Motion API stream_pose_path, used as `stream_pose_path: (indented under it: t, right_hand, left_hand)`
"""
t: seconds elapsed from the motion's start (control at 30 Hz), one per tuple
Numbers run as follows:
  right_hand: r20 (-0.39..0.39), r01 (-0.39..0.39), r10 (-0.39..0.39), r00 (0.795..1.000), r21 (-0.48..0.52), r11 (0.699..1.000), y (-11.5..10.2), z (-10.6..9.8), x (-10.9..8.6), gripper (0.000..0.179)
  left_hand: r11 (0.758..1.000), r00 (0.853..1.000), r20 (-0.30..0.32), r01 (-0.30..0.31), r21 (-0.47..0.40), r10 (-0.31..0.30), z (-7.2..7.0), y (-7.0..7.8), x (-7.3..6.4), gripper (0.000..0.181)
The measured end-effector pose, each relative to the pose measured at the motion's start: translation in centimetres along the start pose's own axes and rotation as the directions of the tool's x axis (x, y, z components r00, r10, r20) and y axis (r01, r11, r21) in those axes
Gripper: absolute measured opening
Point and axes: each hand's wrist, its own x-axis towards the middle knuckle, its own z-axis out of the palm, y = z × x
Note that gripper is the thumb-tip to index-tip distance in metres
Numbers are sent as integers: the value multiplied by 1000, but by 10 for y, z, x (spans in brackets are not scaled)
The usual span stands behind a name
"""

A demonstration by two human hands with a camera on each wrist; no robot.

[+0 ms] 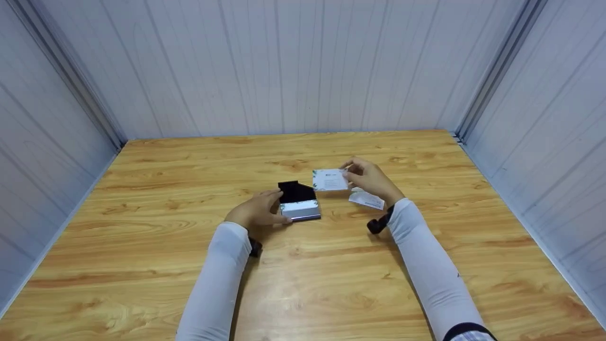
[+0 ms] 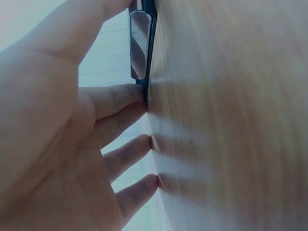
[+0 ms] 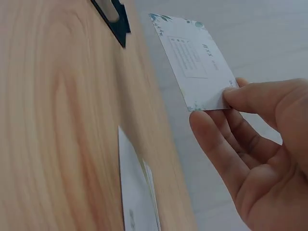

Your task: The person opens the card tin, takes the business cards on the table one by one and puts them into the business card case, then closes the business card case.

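A small business card case point(image 1: 303, 218) lies with its black lid point(image 1: 296, 192) folded back on the wooden table, and a stack of white cards point(image 1: 299, 205) shows inside it. My left hand point(image 1: 258, 208) holds the case at its left side, thumb at the near corner and fingers by the lid. In the left wrist view, the other fingertips point(image 2: 153, 180) rest on the table. My right hand point(image 1: 371, 180) pinches a white business card point(image 1: 329, 180) with green leaf corners between thumb and fingers. That card is raised above the table, right of the case, its printed face showing.
Several loose white cards point(image 1: 367, 199) lie on the table point(image 1: 293, 265) below my right hand, one with its edge raised. Pale panelled walls point(image 1: 303, 66) enclose the table at the back and both sides.
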Motion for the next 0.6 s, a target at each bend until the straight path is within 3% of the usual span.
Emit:
stream_pose_path:
  t: [0.43,0.6]
  right_hand:
    - [-27,71,-75,997,-129,989,-22,51,6,22]
    - [3,83,-83,997,-144,986,-25,64,6,19]
  left_hand:
    - [1000,1000,-5,5,4,-5,-2,1,0,94]
    - [1000,1000,-16,12,12,-12,-2,2,4,93]
